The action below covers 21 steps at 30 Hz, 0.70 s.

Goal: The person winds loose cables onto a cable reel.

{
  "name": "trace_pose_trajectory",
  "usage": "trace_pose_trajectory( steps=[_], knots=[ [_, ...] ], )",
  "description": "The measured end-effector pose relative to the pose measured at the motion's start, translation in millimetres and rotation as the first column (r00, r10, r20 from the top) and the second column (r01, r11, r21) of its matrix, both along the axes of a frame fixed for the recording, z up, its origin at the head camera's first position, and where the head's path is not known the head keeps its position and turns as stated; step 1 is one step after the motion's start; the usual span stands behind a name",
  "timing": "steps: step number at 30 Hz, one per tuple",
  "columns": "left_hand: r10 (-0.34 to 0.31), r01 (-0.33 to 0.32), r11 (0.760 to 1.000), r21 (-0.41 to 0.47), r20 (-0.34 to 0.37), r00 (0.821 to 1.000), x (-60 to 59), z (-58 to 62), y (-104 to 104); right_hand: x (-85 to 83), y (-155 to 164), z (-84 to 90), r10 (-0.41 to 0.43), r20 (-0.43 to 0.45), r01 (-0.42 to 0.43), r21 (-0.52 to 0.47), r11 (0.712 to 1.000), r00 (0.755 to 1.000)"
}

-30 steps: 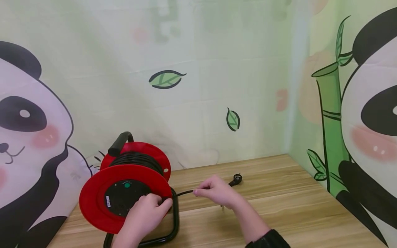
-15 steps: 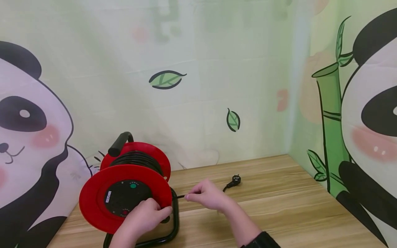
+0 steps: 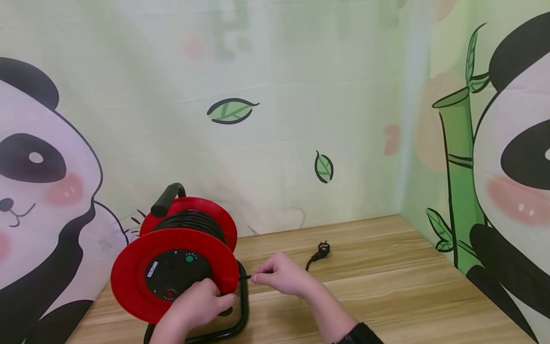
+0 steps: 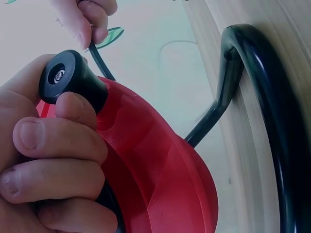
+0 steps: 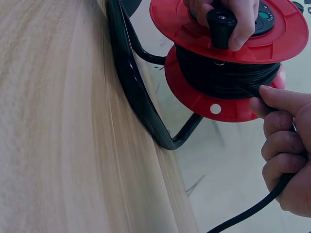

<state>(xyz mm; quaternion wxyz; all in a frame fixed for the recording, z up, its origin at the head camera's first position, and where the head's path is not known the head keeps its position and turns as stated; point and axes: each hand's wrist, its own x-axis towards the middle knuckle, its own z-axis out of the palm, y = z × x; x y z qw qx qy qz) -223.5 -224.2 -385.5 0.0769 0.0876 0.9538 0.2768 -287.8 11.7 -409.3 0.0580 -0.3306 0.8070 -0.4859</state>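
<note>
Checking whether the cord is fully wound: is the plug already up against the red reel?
No: the plug lies on the table, apart from the reel.

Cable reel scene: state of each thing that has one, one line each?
cable reel: upright on its black frame, mostly wound.
crank knob: gripped by the left hand.
cable: pinched by the right hand close to the reel, the rest loose on the table.
plug: unplugged, lying on the table.
</note>
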Motion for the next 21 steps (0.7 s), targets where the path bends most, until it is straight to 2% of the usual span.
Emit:
trace_pose_trajectory(
  steps=[3, 8, 15, 21],
  knots=[
    [0.004, -0.004, 1.000, -0.002, 0.000, 1.000, 0.1, 0.0, -0.7, -0.8, 4.0, 1.8, -0.028, -0.010, 0.028, 0.025, 0.999, 1.000],
    [0.009, -0.009, 1.000, -0.012, 0.000, 1.000, 0.6, -1.0, -4.3, -3.8, 20.5, 8.7, -0.124, -0.052, 0.126, 0.026, 0.992, 0.991],
    [-0.003, 0.003, 1.000, -0.002, 0.004, 1.000, 1.1, -2.0, -6.4, -13.4, 45.1, 9.6, -0.155, -0.116, 0.161, 0.043, 0.986, 0.981],
    [-0.007, 0.007, 1.000, -0.015, -0.004, 1.000, 0.9, -1.0, -2.5, -21.3, 67.7, 6.7, -0.215, -0.163, 0.227, 0.060, 0.972, 0.963]
  ],
)
